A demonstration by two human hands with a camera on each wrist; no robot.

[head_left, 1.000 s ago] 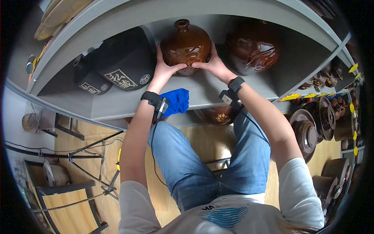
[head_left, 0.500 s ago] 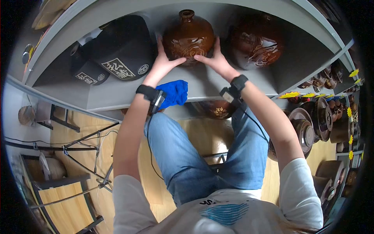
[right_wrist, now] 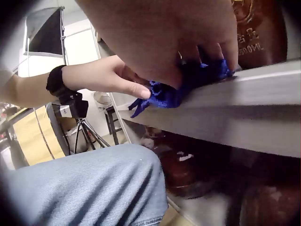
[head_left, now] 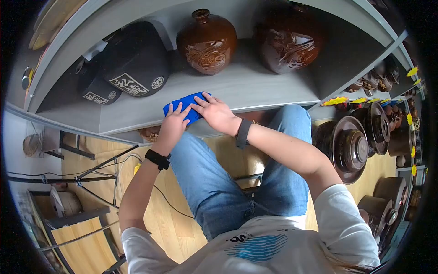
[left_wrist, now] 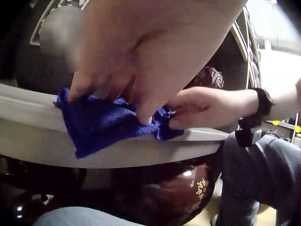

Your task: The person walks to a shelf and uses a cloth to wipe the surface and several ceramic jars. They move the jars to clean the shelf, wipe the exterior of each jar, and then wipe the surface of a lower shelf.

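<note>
A blue cloth lies at the front edge of the grey shelf, with both hands on it. My left hand holds its left part, the thumb on the near side and the fingers over the top. From the right, my right hand grips the cloth, its fingers reaching across the far edge. In the left wrist view, a creased corner of the cloth hangs over the shelf lip. Behind the hands stands a glossy brown jar with a raised pattern, upright and untouched.
A larger brown jar stands to the right on the shelf. Two black jars with white labels, a big one and a small one, are at the left. Below the shelf is a brown pot; lidded pots stand at right.
Both hands have let go of the brown jar and come back to the blue cloth at the shelf edge. The jar now stands alone; the cloth is drawn out flatter beneath the fingers.
</note>
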